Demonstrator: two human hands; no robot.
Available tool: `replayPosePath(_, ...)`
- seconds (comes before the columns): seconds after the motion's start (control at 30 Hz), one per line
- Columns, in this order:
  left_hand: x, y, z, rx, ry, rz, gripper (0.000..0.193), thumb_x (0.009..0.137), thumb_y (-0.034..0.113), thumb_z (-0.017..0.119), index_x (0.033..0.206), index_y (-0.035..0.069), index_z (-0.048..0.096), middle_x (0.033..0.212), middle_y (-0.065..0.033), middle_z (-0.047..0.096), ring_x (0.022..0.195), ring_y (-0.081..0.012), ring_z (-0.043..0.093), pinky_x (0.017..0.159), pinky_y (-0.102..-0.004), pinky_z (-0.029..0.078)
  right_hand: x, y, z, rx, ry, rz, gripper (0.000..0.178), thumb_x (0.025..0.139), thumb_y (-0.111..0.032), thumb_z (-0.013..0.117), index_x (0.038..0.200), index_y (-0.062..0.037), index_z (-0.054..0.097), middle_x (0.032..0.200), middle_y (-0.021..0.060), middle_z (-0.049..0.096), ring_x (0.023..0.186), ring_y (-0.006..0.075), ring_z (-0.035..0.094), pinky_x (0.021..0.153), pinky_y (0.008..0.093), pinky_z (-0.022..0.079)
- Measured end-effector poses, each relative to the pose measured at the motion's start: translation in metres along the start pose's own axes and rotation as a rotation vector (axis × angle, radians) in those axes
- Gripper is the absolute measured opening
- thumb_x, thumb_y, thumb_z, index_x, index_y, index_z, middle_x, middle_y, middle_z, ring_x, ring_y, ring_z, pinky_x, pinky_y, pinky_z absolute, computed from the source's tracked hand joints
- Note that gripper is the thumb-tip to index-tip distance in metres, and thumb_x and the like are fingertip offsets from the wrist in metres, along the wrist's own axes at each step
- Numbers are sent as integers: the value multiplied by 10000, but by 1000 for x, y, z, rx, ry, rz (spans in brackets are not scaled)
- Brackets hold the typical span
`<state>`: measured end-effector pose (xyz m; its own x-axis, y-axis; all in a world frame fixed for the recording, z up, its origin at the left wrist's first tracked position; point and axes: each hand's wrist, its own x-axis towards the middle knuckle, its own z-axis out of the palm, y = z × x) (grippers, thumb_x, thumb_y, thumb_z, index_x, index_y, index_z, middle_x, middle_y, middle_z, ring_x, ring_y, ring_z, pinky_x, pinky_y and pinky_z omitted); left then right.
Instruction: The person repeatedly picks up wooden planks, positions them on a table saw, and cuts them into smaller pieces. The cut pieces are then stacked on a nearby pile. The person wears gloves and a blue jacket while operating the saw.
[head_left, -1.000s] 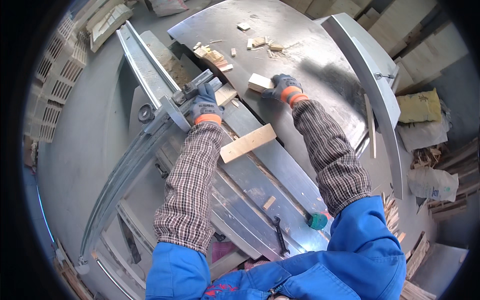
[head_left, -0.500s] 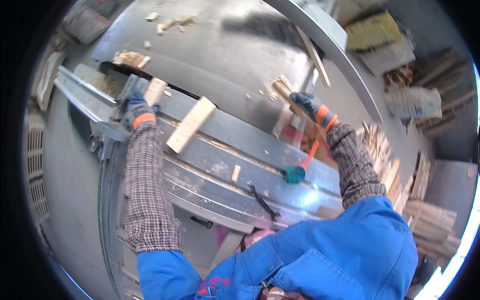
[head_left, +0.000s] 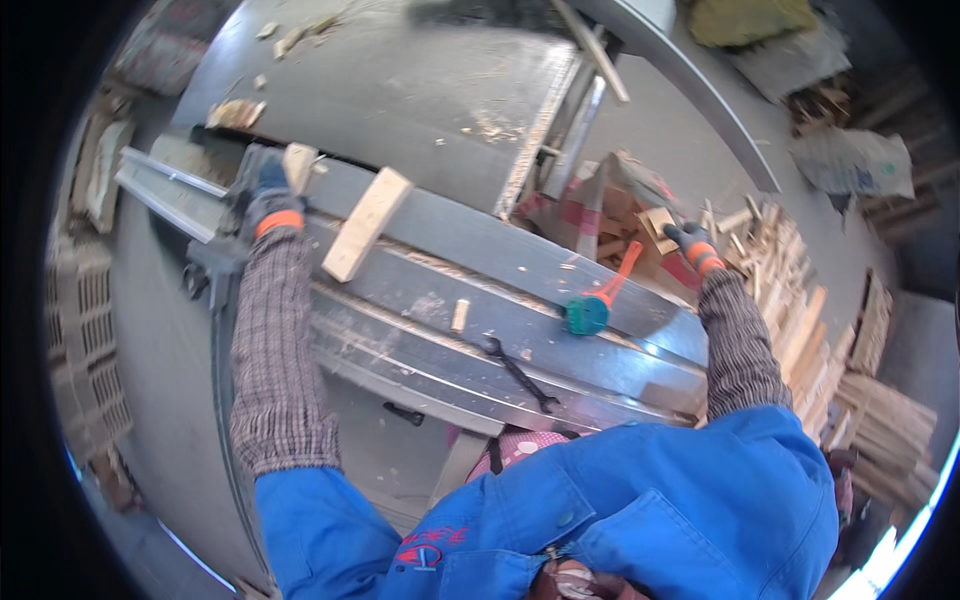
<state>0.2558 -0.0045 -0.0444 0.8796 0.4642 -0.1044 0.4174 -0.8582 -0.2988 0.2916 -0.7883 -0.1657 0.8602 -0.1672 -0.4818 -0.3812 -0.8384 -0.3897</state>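
Note:
My left hand (head_left: 268, 200), in a dark glove with an orange cuff, is at the metal fence on the left of the saw table. Its fingers close beside a short wooden block (head_left: 298, 166). To the right, my gloved right hand (head_left: 692, 243) is stretched out over a bag (head_left: 587, 215) of wood offcuts, its fingers against a piece of wood (head_left: 656, 224). A longer wooden block (head_left: 368, 222) lies slantwise across the metal table between the hands. Nearer the right hand lies a teal tool with an orange handle (head_left: 588, 314).
An open-ended wrench (head_left: 522, 374) and a small wood scrap (head_left: 459, 316) lie on the slotted table (head_left: 460, 250). A curved metal rail (head_left: 690, 90) crosses the far right. Stacked wood strips (head_left: 800, 320) stand at the right; wood chips dot the far plate.
My right hand has moved right and toward me with the piece of wood, from over the table to the bag of offcuts. My left hand stays at the fence. The view has shifted.

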Motion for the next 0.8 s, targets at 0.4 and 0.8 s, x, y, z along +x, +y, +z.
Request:
replayPosePath(0.4, -84, 35, -27, -311, 218, 144, 504, 852, 278, 654, 1289, 79, 502, 1196, -199, 571, 1119, -354, 577, 935, -433, 484, -39, 20, -31, 436, -22, -123, 480, 836, -347, 745, 1151, 4, 655, 991, 85, 701, 869, 163, 634, 801, 306, 512)
replayPosePath(0.8, -151, 78, -55, -228, -298, 68, 1295, 625, 639, 786, 1560, 87, 80, 1461, -202, 417, 1318, -339, 462, 1092, -415, 383, -152, -46, -27, 703, -96, -145, 366, 871, -275, 731, 1125, -23, 650, 968, 37, 676, 851, 121, 620, 769, 284, 514)
